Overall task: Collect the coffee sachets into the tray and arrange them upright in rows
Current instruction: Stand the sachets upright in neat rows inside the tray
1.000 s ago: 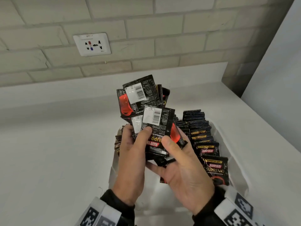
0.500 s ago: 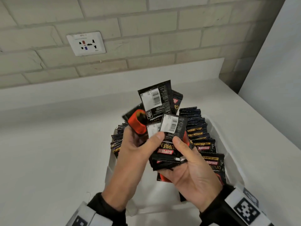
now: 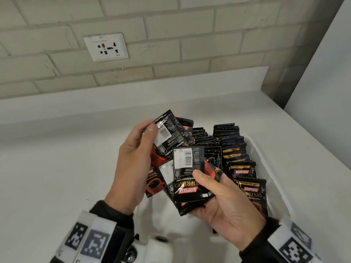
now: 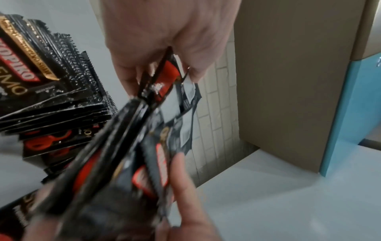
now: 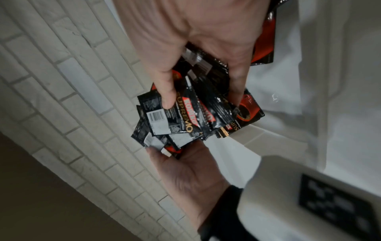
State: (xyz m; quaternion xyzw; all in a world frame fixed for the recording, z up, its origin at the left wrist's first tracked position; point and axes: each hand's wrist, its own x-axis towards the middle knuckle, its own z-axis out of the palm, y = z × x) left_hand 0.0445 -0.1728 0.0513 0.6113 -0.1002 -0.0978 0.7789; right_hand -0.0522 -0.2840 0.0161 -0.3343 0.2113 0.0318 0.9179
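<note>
Black Kopiko coffee sachets stand upright in rows (image 3: pixel 234 149) along the right side of the white tray (image 3: pixel 266 160). Just above the tray's near part, both hands hold more sachets. My left hand (image 3: pixel 146 137) grips a loose fan of sachets (image 3: pixel 171 133), thumb on the barcode side of the top one. My right hand (image 3: pixel 209 184) holds a squared-up stack (image 3: pixel 188 171), thumb (image 3: pixel 199 176) on top, fingers underneath. In the right wrist view the right hand (image 5: pixel 202 93) pinches the stack (image 5: pixel 185 117), with the left hand (image 5: pixel 185 171) below it. The left wrist view shows blurred sachets (image 4: pixel 164 78) in the left hand (image 4: pixel 163 70) and the rows (image 4: pixel 45 78).
The tray sits on a white counter (image 3: pixel 57 168) against a brick wall (image 3: pixel 209 35) with a power socket (image 3: pixel 106 46). A white panel (image 3: pixel 322 73) closes the right side. The left wrist view shows a beige cabinet (image 4: pixel 288 65) with a blue side (image 4: pixel 354 106).
The two hands held one bundle together. Now the left hand has drawn its fan of sachets up and to the left, while the right hand keeps the stack.
</note>
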